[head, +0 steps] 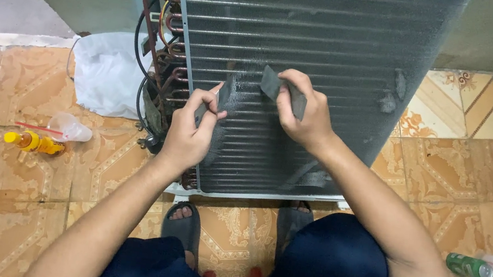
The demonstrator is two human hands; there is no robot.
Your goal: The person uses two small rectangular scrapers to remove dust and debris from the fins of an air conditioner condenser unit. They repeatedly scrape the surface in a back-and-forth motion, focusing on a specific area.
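Note:
An air-conditioner condenser unit (pixel 332 49) with dusty grey fins and copper tubing (pixel 161 40) at its left end stands in front of me on the tiled floor. My right hand (pixel 300 110) grips a flat dark grey fin comb (pixel 282 91) and presses it against the fins near the middle. My left hand (pixel 189 131) pinches a smaller dark grey tool (pixel 212 104) held against the fins close to the left edge. Both hands touch the coil face, about a hand's width apart.
A white plastic bag (pixel 107 74) lies left of the unit. A yellow bottle (pixel 33 142) and a clear plastic cup (pixel 71 128) lie on the floor at left. A green can (pixel 469 267) lies at right. My sandalled feet (pixel 183 221) sit beneath the unit.

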